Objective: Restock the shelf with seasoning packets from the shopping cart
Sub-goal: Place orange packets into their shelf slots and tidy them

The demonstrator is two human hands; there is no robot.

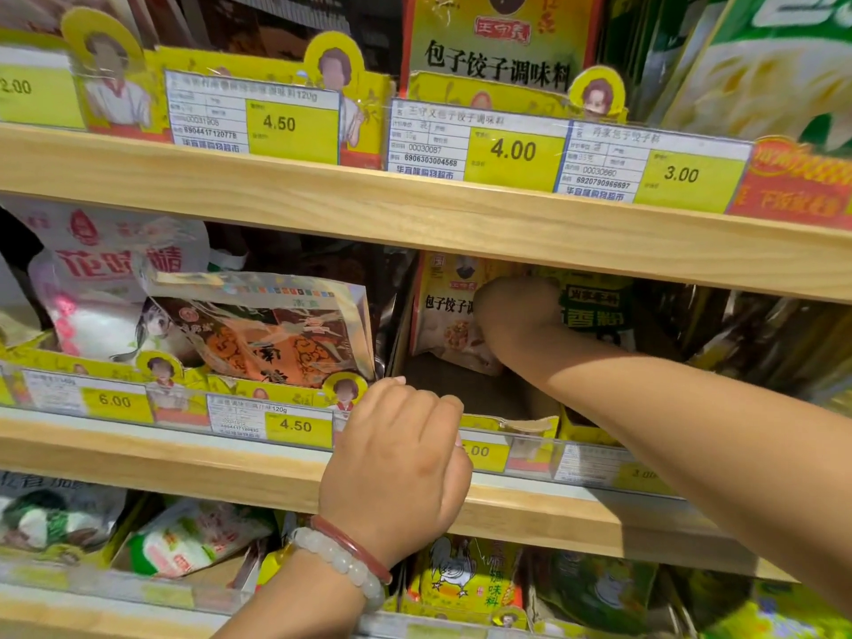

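My right hand [516, 318] reaches deep into the middle shelf and holds a white and yellow dumpling seasoning packet [442, 311] upright at the back of an open cardboard display box [488, 398]. The fingertips are hidden behind the packet. My left hand [396, 454], with two bracelets on the wrist, curls its fingers over the front lip of that same box at the shelf edge. The box floor in front of the packet is bare. The shopping cart is out of view.
A green packet [594, 311] stands right of my right hand. An orange and brown packet [276, 334] fills the box on the left, beside white sugar bags [101, 288]. Wooden shelf boards [415, 214] run above and below, with price tags along them.
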